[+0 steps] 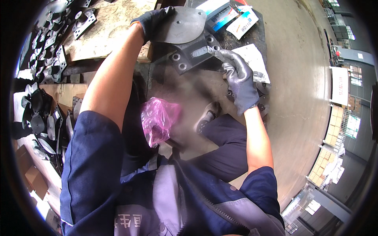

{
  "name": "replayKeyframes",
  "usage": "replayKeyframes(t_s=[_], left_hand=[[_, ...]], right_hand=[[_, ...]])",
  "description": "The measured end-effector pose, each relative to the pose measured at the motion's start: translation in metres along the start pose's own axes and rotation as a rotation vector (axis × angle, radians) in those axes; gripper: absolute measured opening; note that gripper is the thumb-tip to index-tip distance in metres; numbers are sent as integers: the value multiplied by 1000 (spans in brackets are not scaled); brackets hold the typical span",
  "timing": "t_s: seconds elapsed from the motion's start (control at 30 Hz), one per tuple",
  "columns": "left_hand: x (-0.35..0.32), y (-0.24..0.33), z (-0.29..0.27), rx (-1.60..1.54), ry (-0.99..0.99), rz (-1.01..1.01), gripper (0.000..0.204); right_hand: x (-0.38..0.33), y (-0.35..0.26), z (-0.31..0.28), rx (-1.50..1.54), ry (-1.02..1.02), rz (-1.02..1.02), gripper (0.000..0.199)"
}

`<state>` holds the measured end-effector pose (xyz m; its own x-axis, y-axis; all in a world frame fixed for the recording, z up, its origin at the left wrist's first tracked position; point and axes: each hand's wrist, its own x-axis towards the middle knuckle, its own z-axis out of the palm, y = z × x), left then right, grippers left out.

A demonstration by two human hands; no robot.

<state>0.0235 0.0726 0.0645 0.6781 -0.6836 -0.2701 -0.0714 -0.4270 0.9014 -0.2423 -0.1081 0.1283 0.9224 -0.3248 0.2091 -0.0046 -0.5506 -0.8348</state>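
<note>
A grey metal bracket (183,27) has a rounded flat disc joined to a rectangular plate with round holes. My left hand (153,23), in a dark glove, is closed on the disc's left edge and tilts the bracket. On the rectangular plate lies a light-grey patch (200,51), smeared or stuck along its middle. My right hand (238,74), gloved with a shiny grey coating, pinches a small thin pale piece (212,50) against the right end of this patch. Its exact kind is too small to make out.
Blue-and-white boxes (224,19) and a white sheet with a grey smear (252,59) lie on the dark bench at right. Several metal brackets (84,21) crowd the left, by a wooden board (114,23). A pink plastic bag (158,118) is below, near my legs.
</note>
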Motion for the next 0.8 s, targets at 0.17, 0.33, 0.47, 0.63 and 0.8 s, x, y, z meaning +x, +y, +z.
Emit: replayKeyframes(t_s=[0.17,0.33,0.47,0.63,0.8], left_hand=[[4,-4,0,175,38,116,45],[-10,13,7,-142,116,-61,49],[-12,13,7,-295,116,-77,50],[-10,13,10,-228,129,-8,48],[1,-6,3,-14,128,205,49]], right_hand=[[-16,-6,5,246,-12,313,34],[-17,-14,11,406,36,571,30],[-14,-20,17,350,89,597,27],[-16,2,27,312,147,471,24],[-15,7,32,292,113,351,26]])
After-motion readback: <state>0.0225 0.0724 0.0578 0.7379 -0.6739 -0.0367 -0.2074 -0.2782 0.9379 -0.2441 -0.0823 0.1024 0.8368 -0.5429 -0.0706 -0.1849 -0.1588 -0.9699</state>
